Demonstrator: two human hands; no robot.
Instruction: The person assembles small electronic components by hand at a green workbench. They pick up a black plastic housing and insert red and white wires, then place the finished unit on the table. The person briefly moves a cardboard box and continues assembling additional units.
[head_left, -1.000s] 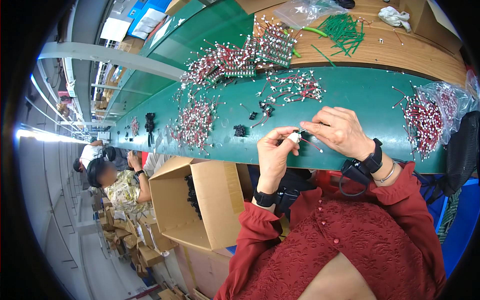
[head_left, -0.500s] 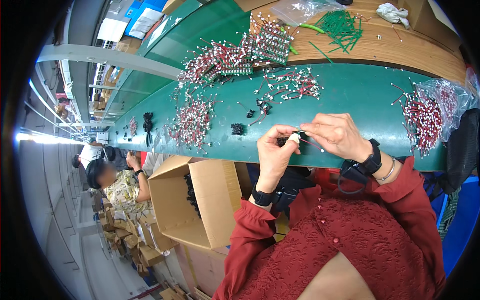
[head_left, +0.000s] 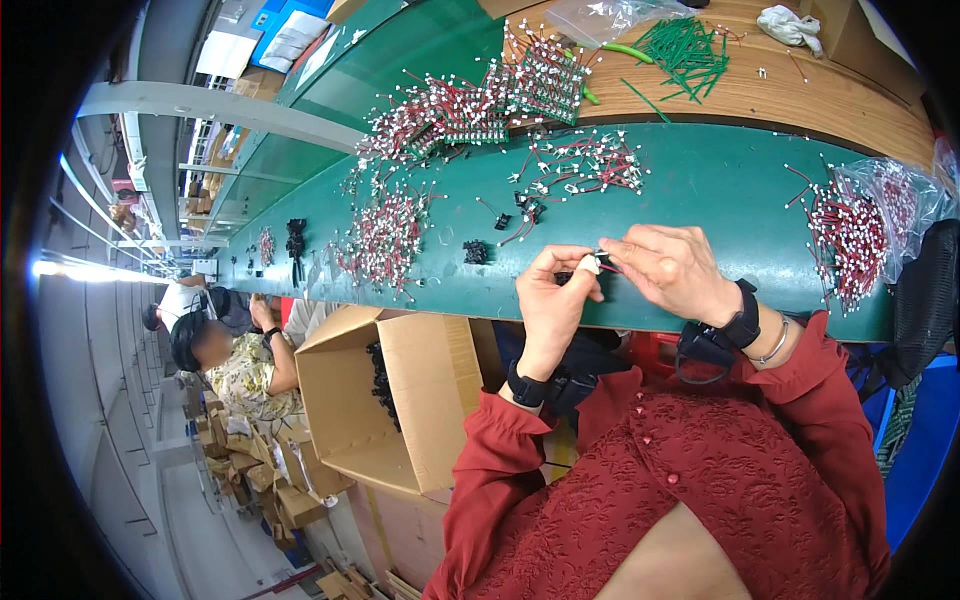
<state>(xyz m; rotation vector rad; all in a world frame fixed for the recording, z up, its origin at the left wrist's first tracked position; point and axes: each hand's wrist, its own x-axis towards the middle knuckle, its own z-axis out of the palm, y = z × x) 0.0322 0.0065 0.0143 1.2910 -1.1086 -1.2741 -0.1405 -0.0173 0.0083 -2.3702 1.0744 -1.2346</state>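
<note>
Near the table's front edge, my left hand [head_left: 553, 308] is closed around a small black plastic part [head_left: 563, 277], mostly hidden by the fingers. A white covering [head_left: 590, 264] shows at its thumb tip. My right hand [head_left: 672, 268] meets it there, thumb and forefinger pinched on something small and dark that I cannot make out. A short red wire [head_left: 612, 268] shows between the hands. Just beyond them lie a small black cluster [head_left: 475, 252] and black pieces with red leads [head_left: 528, 212]. Farther off is a loose pile of red-wired leads with white plugs [head_left: 590, 163].
Big piles of red-and-white leads lie left [head_left: 385, 240] and right [head_left: 850, 245], the latter by a clear bag [head_left: 905, 205]. Circuit boards [head_left: 545, 88] stand at the back near green strips [head_left: 685, 60]. A cardboard box [head_left: 430, 395] stands below left; a co-worker [head_left: 240, 365] sits beyond.
Both hands stay together at nearly the same spot, with small finger shifts. Less of the red wire shows now; its white end is no longer visible below the right hand.
</note>
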